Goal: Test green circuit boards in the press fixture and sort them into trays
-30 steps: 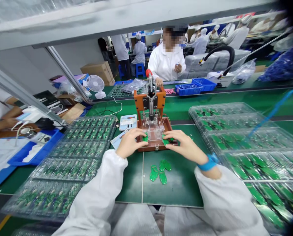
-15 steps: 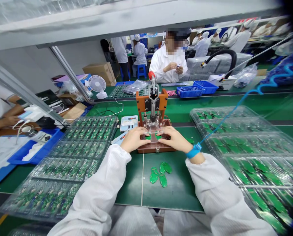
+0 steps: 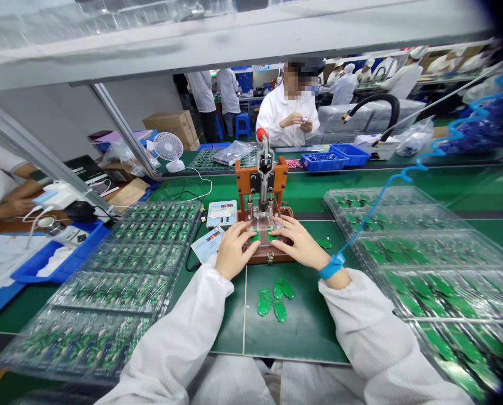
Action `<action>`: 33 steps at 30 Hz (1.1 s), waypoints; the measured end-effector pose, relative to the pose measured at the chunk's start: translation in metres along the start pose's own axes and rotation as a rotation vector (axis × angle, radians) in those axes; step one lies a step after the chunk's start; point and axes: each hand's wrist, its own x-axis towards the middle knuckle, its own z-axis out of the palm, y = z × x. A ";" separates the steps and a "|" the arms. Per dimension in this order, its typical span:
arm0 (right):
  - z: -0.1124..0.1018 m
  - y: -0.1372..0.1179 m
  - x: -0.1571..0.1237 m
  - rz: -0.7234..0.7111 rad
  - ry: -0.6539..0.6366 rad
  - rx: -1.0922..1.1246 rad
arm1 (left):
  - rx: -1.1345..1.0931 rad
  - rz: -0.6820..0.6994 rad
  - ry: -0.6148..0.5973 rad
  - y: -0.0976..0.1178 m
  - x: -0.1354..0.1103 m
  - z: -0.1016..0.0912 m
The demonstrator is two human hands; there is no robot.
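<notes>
In the head view, a toggle-clamp test fixture (image 3: 243,179) with an orange frame and a brown base stands in front of me, its red-tipped handle (image 3: 261,134) upright. Two small green circuit boards lie in its bed, a left board (image 3: 254,236) and a right board (image 3: 271,235). My left hand (image 3: 233,251) rests at the left side of the bed, fingers apart, thumb beside the left board. Across from it, my right hand (image 3: 298,243) is spread over the right side, its fingertips touching the right board. Several loose green boards (image 3: 280,309) lie on the mat nearer me.
Clear trays of boards flank me, a left tray (image 3: 128,292) and a right tray (image 3: 411,247). Blue meters (image 3: 221,214) sit left of the fixture. A coiled blue cord (image 3: 373,211) runs from my right wrist strap (image 3: 332,266). A co-worker (image 3: 287,115) sits opposite.
The view has tilted slightly. My left hand has shifted a little down and its fingers have drawn back from the bed, uncovering more of the lower meter. My right hand stays at the bed.
</notes>
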 end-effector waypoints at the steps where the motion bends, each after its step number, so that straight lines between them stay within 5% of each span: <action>1: -0.004 0.000 0.001 0.004 0.037 0.012 | 0.003 0.002 0.055 0.005 -0.005 0.001; 4: -0.024 -0.001 0.013 0.053 0.216 0.030 | -0.027 0.137 0.088 0.022 -0.022 0.006; 7: -0.053 -0.008 0.044 0.083 0.401 0.068 | -0.044 0.375 -0.069 0.036 -0.033 0.014; 11: -0.086 -0.025 0.111 -0.048 0.520 0.131 | 0.022 0.462 -0.230 0.036 -0.040 0.025; 13: -0.095 -0.034 0.149 -0.070 0.505 0.088 | 0.048 0.472 -0.274 0.032 -0.041 0.027; 19: -0.103 -0.072 0.227 0.181 0.172 0.293 | 0.047 0.474 -0.286 0.026 -0.044 0.028; 22: -0.107 -0.103 0.218 0.060 0.208 0.307 | 0.035 0.459 -0.281 0.026 -0.044 0.030; 27: -0.100 -0.145 0.131 -0.325 0.415 0.144 | 0.034 0.453 -0.268 0.027 -0.044 0.030; 33: -0.067 -0.141 0.059 -0.400 0.489 -0.021 | 0.041 0.468 -0.239 0.030 -0.043 0.028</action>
